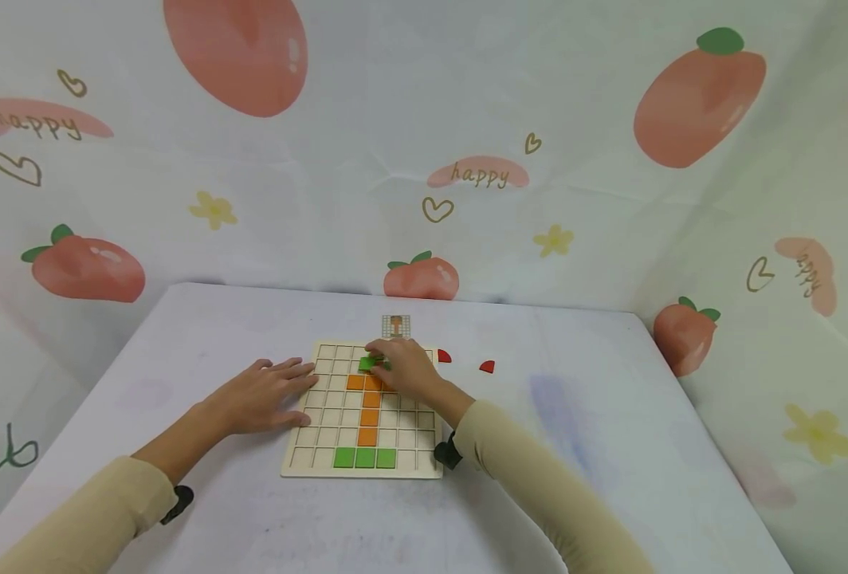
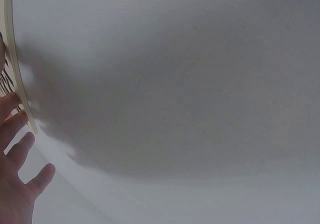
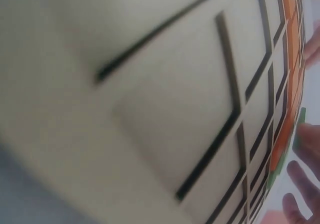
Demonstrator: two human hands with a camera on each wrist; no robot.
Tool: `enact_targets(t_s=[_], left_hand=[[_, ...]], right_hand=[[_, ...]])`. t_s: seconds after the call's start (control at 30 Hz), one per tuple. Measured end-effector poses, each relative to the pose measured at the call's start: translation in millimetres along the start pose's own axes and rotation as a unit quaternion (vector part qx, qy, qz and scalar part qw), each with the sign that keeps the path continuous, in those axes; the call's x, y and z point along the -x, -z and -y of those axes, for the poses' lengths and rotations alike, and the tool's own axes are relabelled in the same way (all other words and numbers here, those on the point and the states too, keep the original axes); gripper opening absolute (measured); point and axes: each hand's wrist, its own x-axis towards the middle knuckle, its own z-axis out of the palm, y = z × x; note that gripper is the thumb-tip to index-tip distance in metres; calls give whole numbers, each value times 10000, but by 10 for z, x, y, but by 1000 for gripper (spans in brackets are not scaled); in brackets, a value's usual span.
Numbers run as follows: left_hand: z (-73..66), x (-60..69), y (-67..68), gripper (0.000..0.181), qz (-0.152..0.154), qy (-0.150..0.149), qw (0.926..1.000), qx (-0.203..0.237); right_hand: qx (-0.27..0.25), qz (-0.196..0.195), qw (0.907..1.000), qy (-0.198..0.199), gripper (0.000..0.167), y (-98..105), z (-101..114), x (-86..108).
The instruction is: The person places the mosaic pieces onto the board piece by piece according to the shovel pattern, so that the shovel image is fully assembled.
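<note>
A pale wooden grid board (image 1: 327,438) lies on the table. My left hand (image 1: 262,396) is spread along its left edge, fingers extended; the left wrist view shows the fingers (image 2: 14,128) against the board's rim. Over the upper rows, my right hand (image 1: 411,371) pinches a green piece (image 3: 301,118), largely covered by the fingers. Beside those fingers, a green tile (image 1: 366,364) sits on the board. Below it, orange tiles (image 1: 370,399) form a short row and a column, partly hidden by the right hand. Several green tiles (image 1: 364,458) line the bottom row.
Two red quarter-round pieces (image 1: 487,367) (image 1: 444,356) lie right of the board's far corner. Behind the board is a small pattern card (image 1: 396,326) with a printed grid. The white table (image 1: 582,446) ends at a fruit-printed backdrop (image 1: 338,191).
</note>
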Motion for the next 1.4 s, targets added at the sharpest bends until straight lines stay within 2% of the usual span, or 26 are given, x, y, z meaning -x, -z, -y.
enact_targets(t_s=[0.67,1.13,1.4], left_hand=[[-2,-18,-4,67,43,49,10000,-43],[0,-6,1,66,47,42,10000,-59],[-3,-7,-10,66,27,47,10000,-68]], right_hand=[[-9,66,9999,-135,33,-93,69,-42],[141,245,9996,-8,40,-50,90,-9],[52,508,9985,-209,42,-30,120,-19]])
